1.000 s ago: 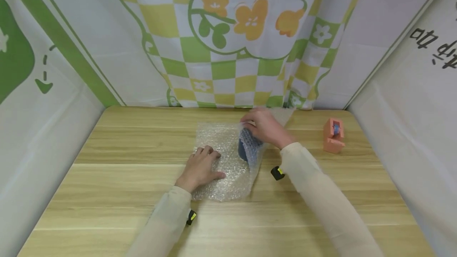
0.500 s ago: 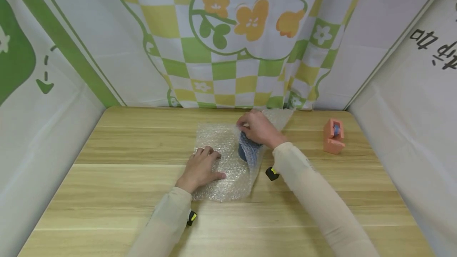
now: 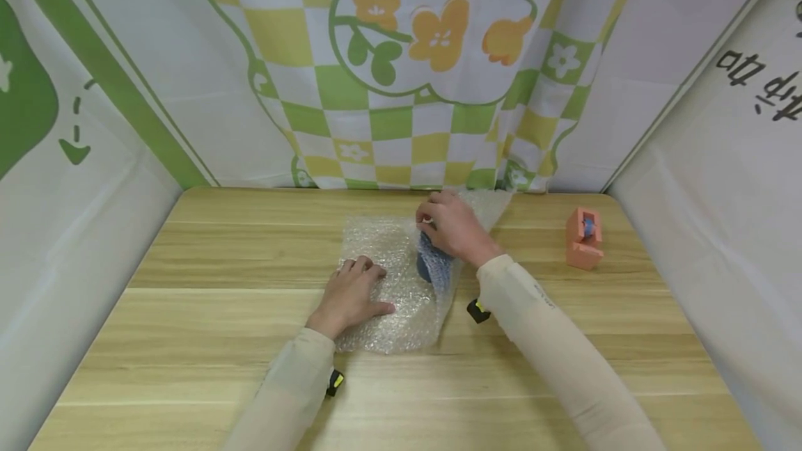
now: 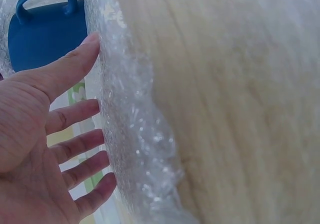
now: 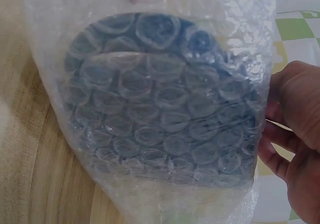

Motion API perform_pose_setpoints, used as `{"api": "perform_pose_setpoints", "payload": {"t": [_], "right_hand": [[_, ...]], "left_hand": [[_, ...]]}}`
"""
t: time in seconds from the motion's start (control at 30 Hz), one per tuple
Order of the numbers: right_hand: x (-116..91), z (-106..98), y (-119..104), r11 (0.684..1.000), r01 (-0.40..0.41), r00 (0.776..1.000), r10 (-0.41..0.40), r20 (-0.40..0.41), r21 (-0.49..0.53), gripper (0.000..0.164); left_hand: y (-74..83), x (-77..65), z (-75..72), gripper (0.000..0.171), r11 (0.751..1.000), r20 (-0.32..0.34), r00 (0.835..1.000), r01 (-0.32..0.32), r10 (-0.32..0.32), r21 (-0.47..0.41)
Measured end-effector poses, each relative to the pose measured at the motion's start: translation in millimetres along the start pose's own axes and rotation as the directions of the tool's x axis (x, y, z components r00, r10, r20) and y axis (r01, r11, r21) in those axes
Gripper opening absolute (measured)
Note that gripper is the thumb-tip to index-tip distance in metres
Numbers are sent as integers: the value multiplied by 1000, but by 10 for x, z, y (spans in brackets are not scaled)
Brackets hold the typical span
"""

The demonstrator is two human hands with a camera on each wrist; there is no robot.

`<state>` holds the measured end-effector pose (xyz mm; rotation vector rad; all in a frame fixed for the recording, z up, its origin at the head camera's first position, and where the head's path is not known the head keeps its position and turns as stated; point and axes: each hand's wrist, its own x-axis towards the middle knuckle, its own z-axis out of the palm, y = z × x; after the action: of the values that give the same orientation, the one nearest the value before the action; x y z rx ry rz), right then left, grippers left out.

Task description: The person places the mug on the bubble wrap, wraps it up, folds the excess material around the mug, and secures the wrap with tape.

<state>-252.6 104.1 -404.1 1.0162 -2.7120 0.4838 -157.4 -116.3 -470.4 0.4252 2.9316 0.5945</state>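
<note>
A dark blue mug (image 3: pixel 423 266) stands on a sheet of bubble wrap (image 3: pixel 385 239), partly covered by a fold of it. Its handle shows in the left wrist view, where the mug (image 4: pixel 47 36) is bare on the near side. My left hand (image 3: pixel 351 296) rests with spread fingers on the flat part of the sheet, left of the mug. Above the mug, my right hand (image 3: pixel 454 225) pinches the folded-over wrap near the mug's top. In the right wrist view, the mug (image 5: pixel 165 109) shows through the bubbles, with the right hand (image 5: pixel 297 139) at the wrap's edge.
A pink tape dispenser (image 3: pixel 584 239) with a blue roll stands at the right of the wooden table (image 3: pixel 238 360). A checked, flowered cloth (image 3: pixel 388 120) hangs behind the table's far edge. White fabric walls stand at both sides.
My right hand has shifted slightly left over the mug, bringing the folded wrap along. My left hand stays in place on the sheet.
</note>
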Motion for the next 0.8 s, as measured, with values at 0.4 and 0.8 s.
{"api": "perform_pose_setpoints", "payload": {"t": [0.4, 0.8], "right_hand": [[-121, -116, 1, 996, 60, 986, -69, 149, 68, 20], [-202, -79, -46, 991, 124, 977, -129, 172, 40, 30]], "left_hand": [[-7, -3, 3, 64, 1000, -9, 1000, -10, 10, -16], [-25, 21, -67, 65, 997, 43, 999, -3, 6, -77]]}}
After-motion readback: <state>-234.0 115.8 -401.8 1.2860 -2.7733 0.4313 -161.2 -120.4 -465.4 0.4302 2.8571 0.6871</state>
